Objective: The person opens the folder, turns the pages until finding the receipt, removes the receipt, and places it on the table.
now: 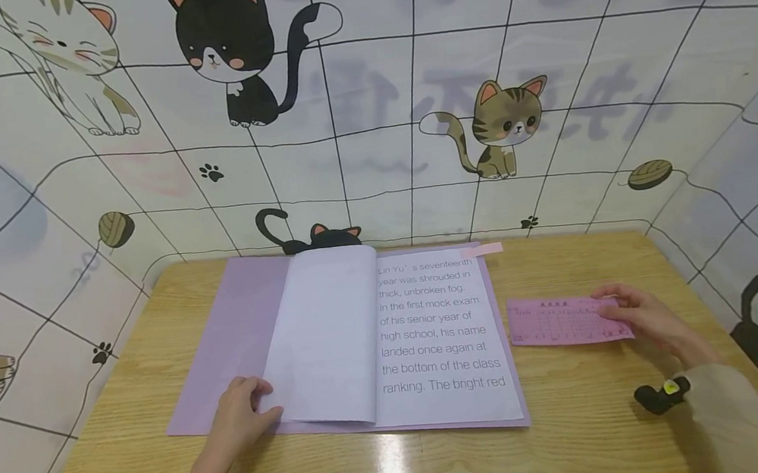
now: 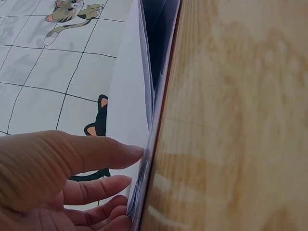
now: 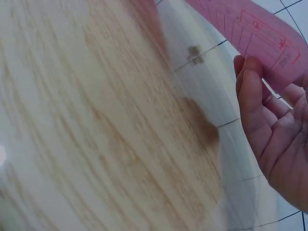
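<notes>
An open booklet with a purple cover (image 1: 241, 303) lies on the table. Its left page (image 1: 327, 333) is blank, and large English text covers the right page (image 1: 440, 337). My left hand (image 1: 241, 413) is at the lower left corner of the blank page; in the left wrist view the thumb (image 2: 127, 154) touches the sheet edges, with the other fingers loosely bent beside them. To the right of the booklet, my right hand (image 1: 651, 321) pinches the right end of a pink printed slip (image 1: 558, 320). The slip's far end is beyond the right wrist view.
A pale pink tab (image 1: 486, 249) sticks out at the booklet's top right. Behind the wooden table (image 1: 456, 465) and along its sides hangs a white grid-patterned cloth (image 1: 378, 160) with cartoon cats. A black wrist strap (image 1: 662, 396) is at the right sleeve.
</notes>
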Available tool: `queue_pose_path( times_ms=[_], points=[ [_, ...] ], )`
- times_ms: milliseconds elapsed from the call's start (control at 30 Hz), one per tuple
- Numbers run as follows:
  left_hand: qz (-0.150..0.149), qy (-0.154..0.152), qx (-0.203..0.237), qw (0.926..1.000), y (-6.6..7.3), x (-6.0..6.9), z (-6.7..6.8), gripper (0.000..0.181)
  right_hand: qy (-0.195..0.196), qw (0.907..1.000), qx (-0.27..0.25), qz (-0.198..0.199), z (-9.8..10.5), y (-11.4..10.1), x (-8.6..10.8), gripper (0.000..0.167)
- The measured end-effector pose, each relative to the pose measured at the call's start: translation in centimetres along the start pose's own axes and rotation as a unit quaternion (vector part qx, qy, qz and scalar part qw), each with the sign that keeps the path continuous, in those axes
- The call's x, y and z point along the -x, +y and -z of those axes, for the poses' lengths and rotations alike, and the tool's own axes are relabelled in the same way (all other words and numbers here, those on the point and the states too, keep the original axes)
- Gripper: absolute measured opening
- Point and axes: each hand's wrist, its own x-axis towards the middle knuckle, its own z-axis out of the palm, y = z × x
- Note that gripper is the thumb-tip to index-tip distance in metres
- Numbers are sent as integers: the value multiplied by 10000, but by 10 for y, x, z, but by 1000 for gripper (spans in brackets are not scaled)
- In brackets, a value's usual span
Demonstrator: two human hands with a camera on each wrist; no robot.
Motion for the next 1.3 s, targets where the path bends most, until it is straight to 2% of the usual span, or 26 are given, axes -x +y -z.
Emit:
queue_pose_path(
  times_ms=[100,267,633,767,900,1067,1300],
  points=[
    [8,10,-13,10000,0,0,0,27,146,9978,652,-29,-1,-1,0,21],
    [35,15,-15,10000,0,0,-1,28,222,9898,1406,72,-6,-5,-2,37],
    [41,6,-8,10000,-2,0,-1,28,143,9799,1897,599,-11,-2,-9,24],
    [20,9,-2,10000,-1,0,-1,28,288,9697,2349,607,-14,-5,-11,22],
    [0,-8,4,10000,0,0,0,28,430,9549,2879,587,-18,-8,-12,19],
    [24,-2,22,10000,0,0,0,27,585,9405,3281,656,-22,-11,-14,19],
    [0,-16,3,10000,-1,0,0,27,771,9310,3486,765,-24,-10,-16,27]
  ],
)
